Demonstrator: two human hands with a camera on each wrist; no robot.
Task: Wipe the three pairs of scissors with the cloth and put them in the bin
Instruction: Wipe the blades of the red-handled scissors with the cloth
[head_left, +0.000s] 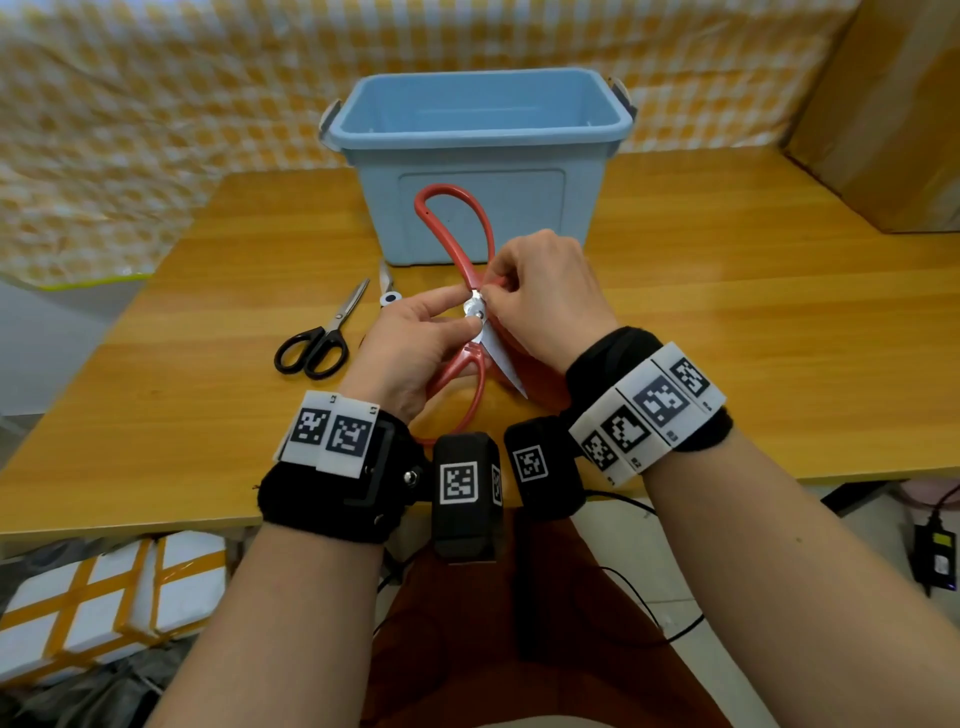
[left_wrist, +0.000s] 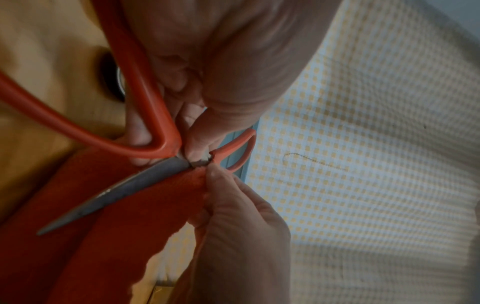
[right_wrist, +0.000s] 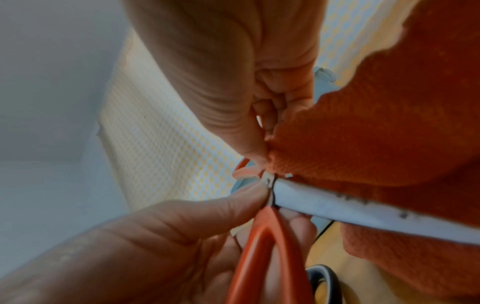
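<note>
Presently red scissors (head_left: 470, 291) are pinched at pivot by left hand (head_left: 415, 343) above tabletop (head_left: 727, 312), steadied so cloth (right_wrist: 376, 133), gripped by right hand (head_left: 545, 291), can wipe blade; bin (head_left: 478, 156) just behind.

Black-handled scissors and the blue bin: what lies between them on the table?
In the head view, a third pair of scissors lies between the black-handled scissors and the bin, partly hidden by the left hand.

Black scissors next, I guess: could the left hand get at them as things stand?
Probably not yet. The black scissors lie uncovered on the table beside the left hand, but that hand grips the red scissors and would need to let go first.
</note>
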